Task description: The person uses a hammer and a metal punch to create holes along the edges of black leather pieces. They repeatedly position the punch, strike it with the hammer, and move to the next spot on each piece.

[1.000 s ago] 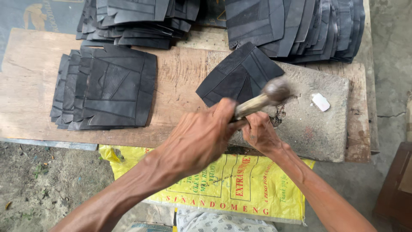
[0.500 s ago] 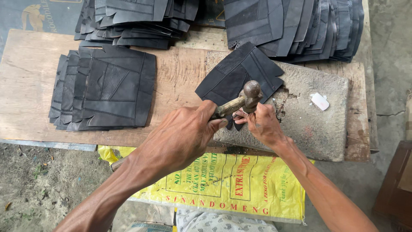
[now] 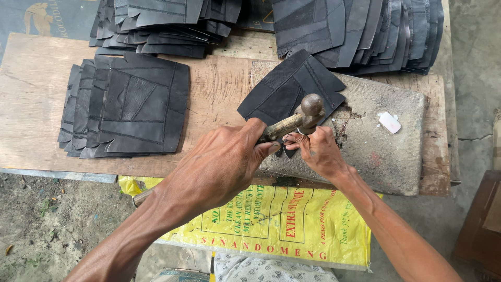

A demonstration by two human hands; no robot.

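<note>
Left hand grips hammer | right hand pins black piece

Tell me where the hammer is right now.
In the head view, the hammer sits centre-right, gripped by the left hand, its head over the black leather piece on the stone slab, just above the right hand.

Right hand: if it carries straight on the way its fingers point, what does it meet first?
The right hand points up-left at the hammer; its fingertips seem almost there already. The black piece lies beyond, though depth is unclear.
</note>
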